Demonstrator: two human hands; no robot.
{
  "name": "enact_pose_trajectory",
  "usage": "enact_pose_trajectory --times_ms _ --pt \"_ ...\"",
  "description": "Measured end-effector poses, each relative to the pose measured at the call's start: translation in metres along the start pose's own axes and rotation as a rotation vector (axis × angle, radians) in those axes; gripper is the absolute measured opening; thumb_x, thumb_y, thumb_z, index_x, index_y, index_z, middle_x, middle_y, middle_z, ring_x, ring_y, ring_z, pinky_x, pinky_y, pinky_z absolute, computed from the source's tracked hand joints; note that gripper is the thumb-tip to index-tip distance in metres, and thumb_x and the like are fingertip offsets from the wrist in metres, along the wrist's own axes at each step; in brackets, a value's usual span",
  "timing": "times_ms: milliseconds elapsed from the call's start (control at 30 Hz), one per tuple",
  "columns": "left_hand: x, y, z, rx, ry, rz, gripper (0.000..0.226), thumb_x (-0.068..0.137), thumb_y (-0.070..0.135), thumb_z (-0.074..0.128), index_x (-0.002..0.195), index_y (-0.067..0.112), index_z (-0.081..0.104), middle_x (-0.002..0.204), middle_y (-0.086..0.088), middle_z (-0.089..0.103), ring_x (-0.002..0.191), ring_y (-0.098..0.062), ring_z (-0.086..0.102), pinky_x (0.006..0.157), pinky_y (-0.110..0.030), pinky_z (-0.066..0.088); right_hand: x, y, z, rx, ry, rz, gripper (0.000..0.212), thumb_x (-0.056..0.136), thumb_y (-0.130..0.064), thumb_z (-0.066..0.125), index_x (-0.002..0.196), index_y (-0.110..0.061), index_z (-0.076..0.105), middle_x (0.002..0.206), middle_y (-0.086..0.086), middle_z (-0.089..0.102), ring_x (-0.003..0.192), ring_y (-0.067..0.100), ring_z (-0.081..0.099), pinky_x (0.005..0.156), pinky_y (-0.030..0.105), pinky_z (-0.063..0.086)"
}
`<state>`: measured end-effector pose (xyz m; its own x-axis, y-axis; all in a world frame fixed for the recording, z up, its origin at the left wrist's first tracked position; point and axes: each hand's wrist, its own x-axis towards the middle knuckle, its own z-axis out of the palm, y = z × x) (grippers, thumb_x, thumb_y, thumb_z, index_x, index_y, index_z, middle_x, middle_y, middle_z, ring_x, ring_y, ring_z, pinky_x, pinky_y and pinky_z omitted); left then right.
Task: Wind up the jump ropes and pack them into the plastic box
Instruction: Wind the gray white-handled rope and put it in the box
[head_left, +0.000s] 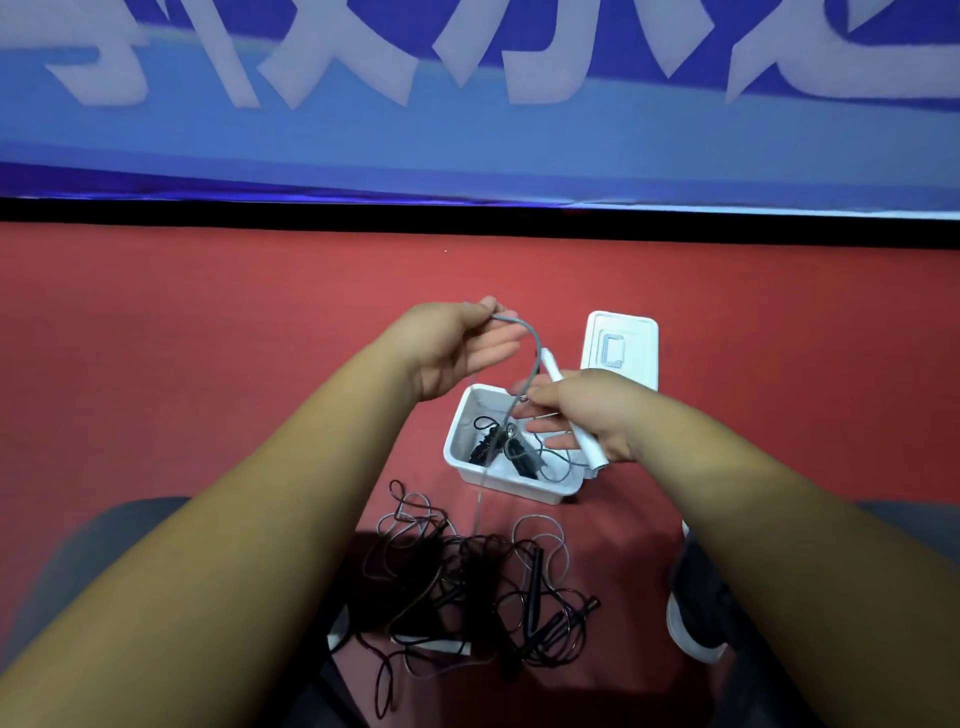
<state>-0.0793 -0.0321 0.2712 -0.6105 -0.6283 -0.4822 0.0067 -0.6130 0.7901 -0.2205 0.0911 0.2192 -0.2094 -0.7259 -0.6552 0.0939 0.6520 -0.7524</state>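
Note:
A white plastic box (470, 470) stands on the red floor, holding a wound black jump rope (506, 449). My right hand (582, 415) grips a white rope handle (553, 371) above the box. Its grey cord (532, 343) arcs up to my left hand (467, 345), which pinches it between thumb and fingers. The cord also drops past the box to the floor. A tangled pile of black and grey ropes (483, 587) lies in front of the box, between my legs.
The box's white lid (621, 348) lies flat on the floor behind the box. A shoe (693, 597) rests to the right of the rope pile. A blue banner with white lettering (467, 104) runs along the wall beyond the floor.

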Motion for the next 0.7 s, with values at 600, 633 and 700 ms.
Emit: enact_pose_trajectory --times_ms 600,633,700 --pt "0.008 -0.026 -0.013 0.74 -0.102 -0.158 0.043 0.1 -0.008 0.035 0.125 0.009 0.065 0.116 -0.01 0.078 0.097 -0.022 0.073 0.082 -0.033 0.056 -0.017 -0.029 -0.003 0.517 0.14 -0.309 0.017 0.107 -0.014 0.063 0.115 0.001 0.063 0.083 0.018 0.077 0.078 0.033 0.08 0.062 0.035 0.065" --pt "0.006 -0.029 -0.011 0.883 -0.162 -0.173 0.042 0.1 -0.007 0.038 0.124 0.01 0.067 0.116 -0.008 0.078 0.096 -0.02 0.071 0.081 -0.031 0.053 -0.016 -0.031 -0.007 0.568 0.173 -0.319 0.014 0.107 -0.012 0.062 0.113 0.0 0.063 0.078 0.015 0.076 0.076 0.031 0.08 0.061 0.035 0.065" --pt "0.004 -0.035 -0.011 1.094 -0.275 -0.2 0.037 0.097 -0.006 0.047 0.12 0.011 0.071 0.111 -0.004 0.079 0.097 -0.017 0.07 0.087 -0.032 0.051 -0.016 -0.034 -0.014 0.659 0.218 -0.335 0.009 0.108 -0.011 0.059 0.106 -0.002 0.062 0.073 0.013 0.075 0.073 0.028 0.08 0.06 0.033 0.064"
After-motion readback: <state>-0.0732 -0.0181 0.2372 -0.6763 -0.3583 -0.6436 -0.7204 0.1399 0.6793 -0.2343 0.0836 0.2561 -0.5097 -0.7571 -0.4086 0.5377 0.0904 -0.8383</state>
